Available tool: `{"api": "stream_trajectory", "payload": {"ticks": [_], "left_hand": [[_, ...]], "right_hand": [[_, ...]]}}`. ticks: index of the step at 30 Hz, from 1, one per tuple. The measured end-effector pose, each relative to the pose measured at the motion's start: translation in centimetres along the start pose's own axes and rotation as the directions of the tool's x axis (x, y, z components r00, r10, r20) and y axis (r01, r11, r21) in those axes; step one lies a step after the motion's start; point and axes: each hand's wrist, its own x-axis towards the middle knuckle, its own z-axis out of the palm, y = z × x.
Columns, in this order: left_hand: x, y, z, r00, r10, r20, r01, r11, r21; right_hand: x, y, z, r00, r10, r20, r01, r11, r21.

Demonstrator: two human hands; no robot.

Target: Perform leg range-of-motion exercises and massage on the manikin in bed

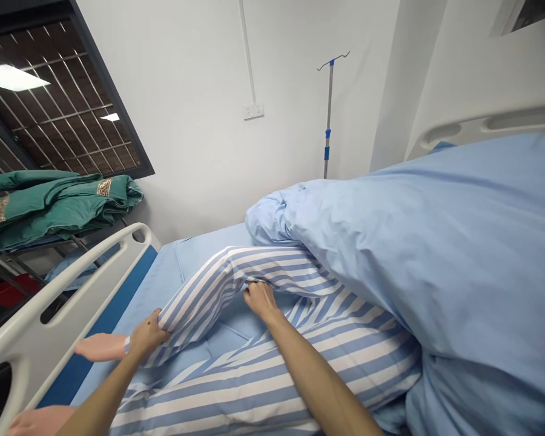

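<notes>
A figure in blue-and-white striped trousers lies on the bed, with smooth, mannequin-like feet. Its far leg [204, 290] is bent, the knee raised off the sheet. My left hand [149, 333] is wrapped round the lower end of that leg, just above the bare foot [102, 347]. Under the bent knee, my right hand [261, 298] is closed against the striped cloth; its fingertips are hidden behind the leg. The near leg [254, 387] lies on the mattress beneath my right forearm. A light blue quilt [390, 242] covers the upper part of the figure.
The bed's cream footboard [72, 278] rises at the left, close to the feet. Green folded bedding [59, 203] is piled beyond it, below a barred window [59, 97]. An IV pole [329, 109] stands by the wall behind the quilt. A red basin [13, 289] sits low at the left.
</notes>
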Motion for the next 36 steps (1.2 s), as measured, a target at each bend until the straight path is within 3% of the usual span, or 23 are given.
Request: {"api": "stream_trajectory", "payload": {"ticks": [3,7,10,14,19,24,26,29,33,36], "left_hand": [[0.2,-2.4,-2.7,0.999,0.042,-0.018,-0.039,0.990,0.138],[0.5,-3.7,-6.9,0.975,0.214,-0.060,-0.186,0.933,0.308],[0.6,-3.3,-9.1,0.969,0.242,-0.054,-0.210,0.917,0.339],[0.7,-2.8,-9.9,0.971,0.229,-0.066,-0.191,0.914,0.357],[0.5,-3.1,-8.5,0.976,0.195,-0.096,-0.155,0.935,0.319],[-0.1,-1.0,-4.9,0.995,0.014,-0.102,-0.001,0.992,0.130],[-0.2,0.9,-3.3,0.996,-0.049,-0.081,0.050,0.999,0.010],[-0.2,4.7,-1.2,0.992,-0.083,-0.092,0.068,0.986,-0.155],[-0.4,10.5,1.4,0.988,-0.129,-0.089,0.089,0.931,-0.354],[-0.7,13.1,2.9,0.977,-0.203,-0.065,0.152,0.879,-0.452]], "right_hand": [[-0.3,0.2,0.6,0.983,-0.058,0.172,0.058,0.998,0.005],[-0.5,0.7,1.4,0.921,-0.103,0.375,0.104,0.994,0.019],[-0.5,0.9,1.7,0.903,-0.114,0.414,0.114,0.993,0.025],[-0.5,1.0,1.9,0.913,-0.122,0.389,0.118,0.992,0.034],[-0.3,0.9,2.0,0.940,-0.127,0.317,0.120,0.992,0.040],[0.2,0.4,1.3,0.991,-0.097,0.092,0.095,0.995,0.027],[0.6,0.3,0.8,0.996,-0.071,-0.054,0.072,0.997,0.015],[1.3,0.6,0.0,0.966,-0.045,-0.254,0.045,0.999,-0.009],[2.0,1.2,-0.8,0.914,-0.009,-0.406,0.012,1.000,0.006],[2.2,1.5,-0.8,0.888,-0.004,-0.461,0.019,0.999,0.026]]}}
